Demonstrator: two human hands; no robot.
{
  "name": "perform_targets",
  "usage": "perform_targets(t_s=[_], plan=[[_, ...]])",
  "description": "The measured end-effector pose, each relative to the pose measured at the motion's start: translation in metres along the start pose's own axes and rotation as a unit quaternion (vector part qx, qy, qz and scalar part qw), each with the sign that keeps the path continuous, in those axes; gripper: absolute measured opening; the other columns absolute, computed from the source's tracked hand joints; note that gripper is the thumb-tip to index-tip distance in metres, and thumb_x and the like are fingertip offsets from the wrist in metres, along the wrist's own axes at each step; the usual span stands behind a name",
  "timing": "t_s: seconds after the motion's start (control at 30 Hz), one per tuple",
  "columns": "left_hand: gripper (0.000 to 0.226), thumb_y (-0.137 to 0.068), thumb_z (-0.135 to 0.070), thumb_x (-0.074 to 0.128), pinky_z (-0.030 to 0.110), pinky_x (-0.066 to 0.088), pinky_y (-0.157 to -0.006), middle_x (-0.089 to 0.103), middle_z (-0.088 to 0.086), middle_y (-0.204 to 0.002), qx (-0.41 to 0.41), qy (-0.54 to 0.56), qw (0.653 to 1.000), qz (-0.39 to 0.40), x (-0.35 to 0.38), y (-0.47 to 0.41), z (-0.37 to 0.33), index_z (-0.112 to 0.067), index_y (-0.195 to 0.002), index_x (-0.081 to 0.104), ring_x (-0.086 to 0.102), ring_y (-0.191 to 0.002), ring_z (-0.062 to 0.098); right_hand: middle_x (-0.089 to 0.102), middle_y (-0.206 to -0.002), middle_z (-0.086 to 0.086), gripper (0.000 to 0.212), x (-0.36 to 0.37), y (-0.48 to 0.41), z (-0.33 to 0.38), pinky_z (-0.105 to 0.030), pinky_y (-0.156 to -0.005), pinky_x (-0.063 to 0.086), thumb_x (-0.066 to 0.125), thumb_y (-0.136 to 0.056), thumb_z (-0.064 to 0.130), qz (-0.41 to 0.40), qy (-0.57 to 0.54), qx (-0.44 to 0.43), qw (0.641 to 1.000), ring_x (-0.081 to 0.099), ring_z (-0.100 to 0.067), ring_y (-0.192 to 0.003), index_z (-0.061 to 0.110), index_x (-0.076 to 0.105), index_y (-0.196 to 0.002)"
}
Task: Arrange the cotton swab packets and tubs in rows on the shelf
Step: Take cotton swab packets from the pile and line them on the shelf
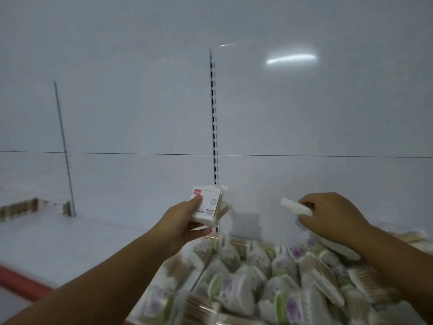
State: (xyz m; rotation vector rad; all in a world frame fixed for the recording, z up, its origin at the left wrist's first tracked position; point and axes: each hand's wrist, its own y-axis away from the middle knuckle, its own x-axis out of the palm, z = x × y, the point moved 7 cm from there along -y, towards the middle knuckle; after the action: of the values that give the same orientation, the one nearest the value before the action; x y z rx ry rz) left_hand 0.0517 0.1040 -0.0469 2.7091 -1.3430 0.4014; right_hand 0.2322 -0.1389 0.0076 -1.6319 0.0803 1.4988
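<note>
From the head view, a white shelf runs across the lower left, with a red front edge and a glossy white back panel behind it. A thin horizontal seam crosses the panel, and a light glare shows on it at the upper right. A slotted upright stands at the middle and a thin metal divider further left, beside a brown row of goods at the back. The left hand grips a red-labelled swab packet, raised before the upright. The right hand pinches a white packet in curled fingers near the panel. Below both hands lies a blurred heap of swab packets with green and purple labels.
</note>
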Motion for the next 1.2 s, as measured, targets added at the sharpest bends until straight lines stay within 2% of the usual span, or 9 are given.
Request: perform_targets(t_s=[0.13,0.27,0.33,0.43,0.57,0.67,0.8,1.03,1.2], plan=[[0.033,-0.092,-0.025,0.061,0.035,0.058,-0.062,0.074,0.013,-0.086,0.006,-0.013,0.999,-0.030,-0.072,-0.001,-0.006,0.000,-0.113,0.060,0.072,-0.072,0.023,0.071,-0.105,0.011,0.026,-0.008,0.001,0.154,-0.029,-0.074,0.053,0.073,-0.075,0.025,-0.086,-0.155,-0.166,0.970,0.066,-0.014,-0.084,0.023,0.072,-0.101],[0.046,-0.091,-0.049,0.056,0.036,0.058,-0.077,0.073,0.011,-0.104,0.026,-0.008,1.000,0.007,-0.141,0.006,-0.015,-0.011,-0.116,0.065,0.071,-0.095,0.024,0.073,-0.101,0.001,0.040,0.023,0.008,0.300,-0.032,-0.072,0.057,0.085,-0.053,0.017,-0.113,-0.080,-0.345,0.928,0.070,-0.019,-0.089,0.017,0.076,-0.092],[0.048,-0.091,-0.053,0.054,0.036,0.056,-0.084,0.070,0.011,-0.113,0.037,0.002,0.999,0.030,-0.181,0.014,-0.023,-0.016,-0.119,0.064,0.068,-0.105,0.025,0.071,-0.108,-0.005,0.038,0.050,0.000,0.347,-0.037,-0.077,0.056,0.083,-0.059,0.015,-0.071,-0.069,-0.377,0.921,0.067,-0.024,-0.098,0.014,0.075,-0.096],[0.045,-0.087,-0.034,0.067,0.036,0.056,-0.085,0.069,0.014,-0.114,0.033,0.021,0.999,0.000,-0.246,0.023,-0.030,-0.009,-0.123,0.060,0.067,-0.105,0.027,0.056,-0.132,-0.001,0.038,0.088,-0.015,0.400,-0.033,-0.098,0.041,0.071,-0.078,0.031,-0.010,-0.123,-0.378,0.917,0.048,-0.018,-0.123,0.022,0.068,-0.115],[0.041,-0.086,-0.017,0.068,0.039,0.056,-0.082,0.070,0.017,-0.110,0.022,0.032,0.996,-0.083,-0.327,0.029,-0.027,-0.005,-0.123,0.057,0.068,-0.102,0.031,0.040,-0.145,0.017,0.040,0.129,-0.040,0.457,-0.016,-0.105,0.024,0.059,-0.089,0.039,0.093,-0.236,-0.323,0.912,0.032,0.001,-0.131,0.033,0.057,-0.129],[0.035,-0.087,-0.012,0.066,0.039,0.058,-0.080,0.072,0.015,-0.106,0.020,0.019,0.994,-0.108,-0.371,0.027,-0.031,-0.005,-0.120,0.057,0.069,-0.100,0.030,0.046,-0.139,0.017,0.043,0.157,-0.066,0.485,-0.020,-0.102,0.036,0.065,-0.088,0.033,0.155,-0.272,-0.256,0.915,0.044,-0.003,-0.124,0.031,0.055,-0.130],[0.039,-0.083,-0.017,0.071,0.036,0.058,-0.078,0.073,0.012,-0.105,0.052,-0.002,0.991,-0.127,-0.416,0.017,-0.046,-0.006,-0.118,0.058,0.070,-0.097,0.026,0.064,-0.110,0.013,0.036,0.197,-0.090,0.526,-0.018,-0.074,0.054,0.076,-0.078,0.016,0.254,-0.401,-0.178,0.862,0.067,-0.006,-0.088,0.032,0.061,-0.106],[0.055,-0.082,-0.049,0.060,0.034,0.058,-0.070,0.074,0.014,-0.097,0.044,-0.034,0.969,-0.239,-0.539,-0.006,-0.063,-0.003,-0.111,0.063,0.072,-0.090,0.028,0.066,-0.105,0.010,0.042,0.248,-0.157,0.614,-0.020,-0.062,0.053,0.082,-0.069,0.003,0.234,-0.523,-0.162,0.803,0.069,-0.010,-0.069,0.028,0.063,-0.096],[0.048,-0.083,-0.045,0.062,0.035,0.058,-0.067,0.074,0.015,-0.095,0.071,-0.075,0.948,-0.301,-0.634,-0.035,-0.125,-0.005,-0.109,0.065,0.072,-0.085,0.028,0.064,-0.095,0.010,0.038,0.303,-0.212,0.651,-0.034,-0.071,0.056,0.079,-0.068,0.011,0.156,-0.464,-0.161,0.857,0.067,-0.012,-0.077,0.033,0.056,-0.087]])
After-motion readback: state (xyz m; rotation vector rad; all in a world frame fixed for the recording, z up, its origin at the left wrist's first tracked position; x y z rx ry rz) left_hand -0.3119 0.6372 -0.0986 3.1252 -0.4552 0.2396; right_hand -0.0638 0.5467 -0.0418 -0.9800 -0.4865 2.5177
